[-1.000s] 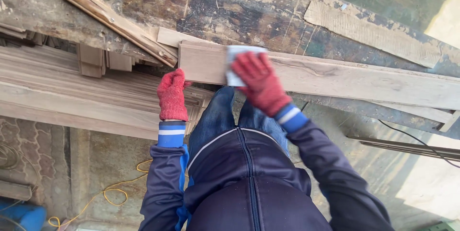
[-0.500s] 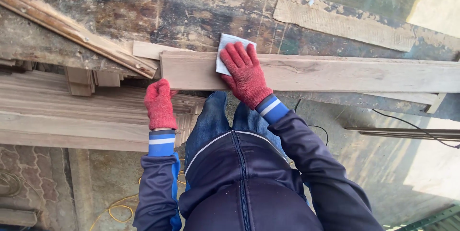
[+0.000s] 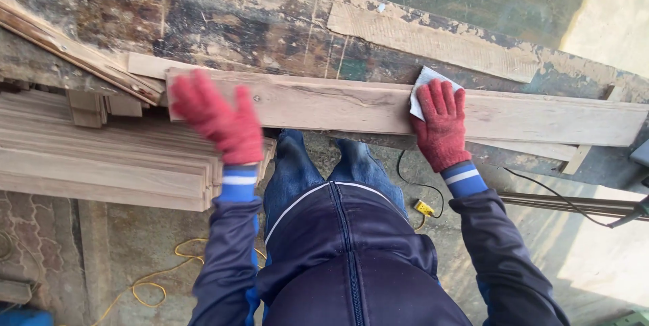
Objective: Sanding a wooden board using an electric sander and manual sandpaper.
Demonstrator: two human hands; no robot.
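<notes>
The wooden plank [image 3: 351, 106] is lying flat along the near edge of the old worn workbench [image 3: 270, 15], running from left to right in front of me. Below the bench, on my left, a stack of long boards [image 3: 101, 157] is resting. I am wearing a dark blue jacket [image 3: 351, 258] and red knitted gloves. My right hand [image 3: 441, 125] is lying on the plank with the fingers spread flat, and it is pressing a small white sheet of sandpaper [image 3: 420, 82] against the wood. My left hand [image 3: 218, 118] is open with the fingers apart near the left end of the plank; it is blurred, so I cannot tell if it is touching the wood. It is grasping nothing. A yellow cable [image 3: 152, 285] is lying on the ground by my left side.
</notes>
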